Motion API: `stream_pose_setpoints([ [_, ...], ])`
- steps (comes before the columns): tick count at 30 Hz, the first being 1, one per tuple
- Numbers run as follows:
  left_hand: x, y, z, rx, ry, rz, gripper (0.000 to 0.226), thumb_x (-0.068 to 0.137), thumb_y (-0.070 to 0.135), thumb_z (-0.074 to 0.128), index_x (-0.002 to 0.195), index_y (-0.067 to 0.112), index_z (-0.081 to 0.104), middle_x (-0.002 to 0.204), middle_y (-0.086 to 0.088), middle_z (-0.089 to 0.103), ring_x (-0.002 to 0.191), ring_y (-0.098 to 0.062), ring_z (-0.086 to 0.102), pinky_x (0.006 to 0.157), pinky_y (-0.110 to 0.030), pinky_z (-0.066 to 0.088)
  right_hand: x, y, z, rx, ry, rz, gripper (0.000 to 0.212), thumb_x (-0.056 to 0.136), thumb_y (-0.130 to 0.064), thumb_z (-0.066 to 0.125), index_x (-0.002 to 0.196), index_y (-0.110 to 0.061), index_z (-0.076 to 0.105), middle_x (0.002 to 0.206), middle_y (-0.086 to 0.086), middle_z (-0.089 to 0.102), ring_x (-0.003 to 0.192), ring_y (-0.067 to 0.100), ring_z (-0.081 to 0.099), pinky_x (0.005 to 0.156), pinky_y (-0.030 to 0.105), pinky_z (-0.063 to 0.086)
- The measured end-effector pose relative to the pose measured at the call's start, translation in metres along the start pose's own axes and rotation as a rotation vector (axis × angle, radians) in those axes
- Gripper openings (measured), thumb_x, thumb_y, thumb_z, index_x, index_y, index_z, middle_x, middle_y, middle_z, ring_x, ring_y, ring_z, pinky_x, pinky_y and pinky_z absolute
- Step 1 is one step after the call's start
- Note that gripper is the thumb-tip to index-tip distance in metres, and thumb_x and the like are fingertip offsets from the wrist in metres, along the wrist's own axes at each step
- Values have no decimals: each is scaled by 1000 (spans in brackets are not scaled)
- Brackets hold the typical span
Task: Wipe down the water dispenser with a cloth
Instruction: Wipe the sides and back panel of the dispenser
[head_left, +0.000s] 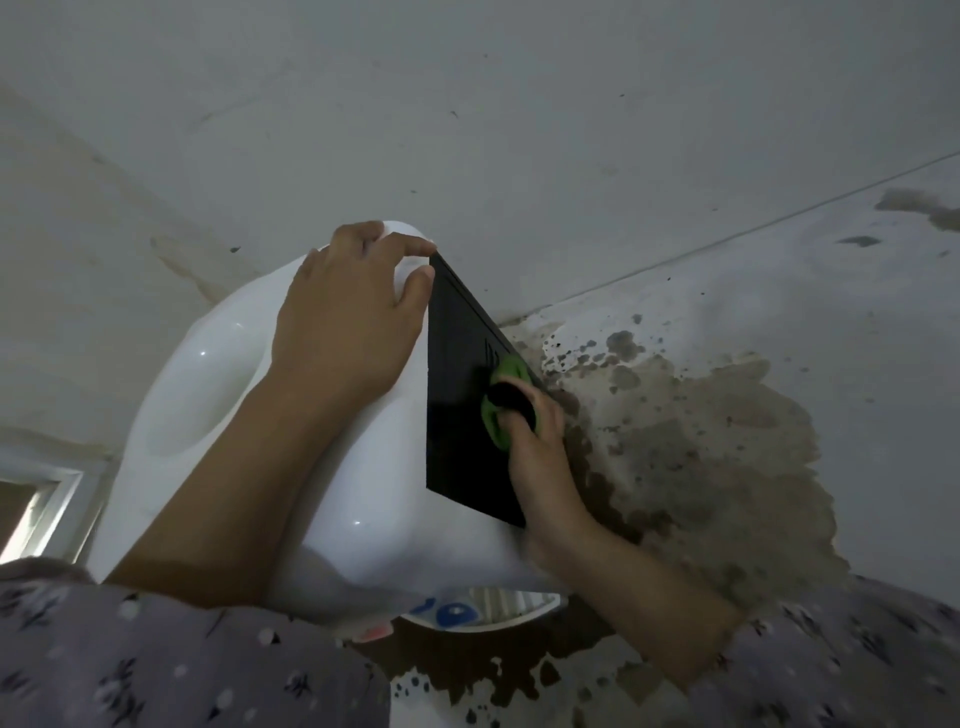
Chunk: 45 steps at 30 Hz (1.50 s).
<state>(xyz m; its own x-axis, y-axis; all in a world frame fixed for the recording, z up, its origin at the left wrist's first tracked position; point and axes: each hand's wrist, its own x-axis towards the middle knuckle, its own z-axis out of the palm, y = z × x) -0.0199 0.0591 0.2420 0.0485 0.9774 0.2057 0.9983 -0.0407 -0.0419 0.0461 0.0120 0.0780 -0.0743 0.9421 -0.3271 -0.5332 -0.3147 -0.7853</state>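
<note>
The white water dispenser (218, 395) fills the middle of the head view, tipped away from me, with its black back panel (462, 415) facing right. My left hand (348, 322) grips the dispenser's top far corner, fingers curled over the edge. A green and black cloth (506, 402) is pressed flat against the black panel by my right hand (535, 447), which is closed around it. Red and blue taps (452, 613) and a white drip tray peek out at the bottom, under my arms.
A stained, peeling wall (701, 415) with brown and dark patches stands right behind the dispenser's back panel. A pale wall runs up the left, with a white frame (47, 509) at the lower left. My flowered sleeves (156, 660) cover the bottom of the view.
</note>
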Motion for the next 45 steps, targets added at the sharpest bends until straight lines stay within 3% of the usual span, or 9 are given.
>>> stream_pose_setpoints([
  [4,-7,-1,-5,52,4,14,33,97,32,37,126,30,52,143,-1,40,128,-23,40,114,-42,17,23,4,-3,-84,48,-146,33,96,-12,43,101,-42,56,132,-3,38,123,12,41,110,34,33],
  [7,-19,-3,-9,86,-16,17,36,97,34,34,130,32,47,145,1,38,131,-21,36,116,-41,10,19,37,-27,-181,153,-15,28,99,-17,40,115,-39,50,140,0,32,130,19,34,105,26,28],
  [10,-33,-5,-12,69,-34,17,37,97,34,34,132,32,45,147,3,35,134,-19,33,116,-42,9,-11,69,-45,-272,250,164,39,100,-20,38,137,-27,39,148,2,23,132,23,30,108,35,27],
  [16,-50,-4,-16,13,-58,20,37,98,34,35,134,33,44,151,4,29,137,-17,28,114,-40,8,-55,5,0,-175,70,-21,32,98,-19,40,106,-50,43,143,-13,23,127,14,32,106,34,29],
  [22,-57,-7,-17,-14,-61,34,38,99,28,34,135,30,43,152,4,27,138,-17,26,114,-41,8,-66,-51,35,-76,-135,-288,36,96,-14,43,115,-44,51,137,-15,27,124,4,33,108,28,28],
  [31,-61,-5,-18,-21,-73,22,39,100,29,33,138,30,39,153,6,24,141,-12,18,115,-39,5,15,71,-43,-297,219,9,38,100,-13,36,137,-18,43,145,8,29,127,25,36,102,31,31],
  [36,-61,-5,-19,-44,-66,3,41,100,29,33,141,29,33,152,8,26,140,-12,21,115,-37,6,63,82,-46,-394,248,236,49,95,-41,36,140,-23,39,143,10,34,126,35,36,108,47,29],
  [39,-61,-5,-19,-49,-54,1,45,99,28,33,144,28,27,151,9,28,139,-10,24,115,-35,6,80,58,-26,-300,199,148,57,79,-56,37,127,-30,50,134,6,44,120,32,43,104,51,35],
  [45,-59,-5,-22,-61,-32,20,46,99,27,35,144,24,27,145,4,40,132,-18,36,113,-38,19,91,-22,23,-134,43,-95,47,76,-30,41,119,-18,56,122,12,50,106,29,54,96,48,46],
])
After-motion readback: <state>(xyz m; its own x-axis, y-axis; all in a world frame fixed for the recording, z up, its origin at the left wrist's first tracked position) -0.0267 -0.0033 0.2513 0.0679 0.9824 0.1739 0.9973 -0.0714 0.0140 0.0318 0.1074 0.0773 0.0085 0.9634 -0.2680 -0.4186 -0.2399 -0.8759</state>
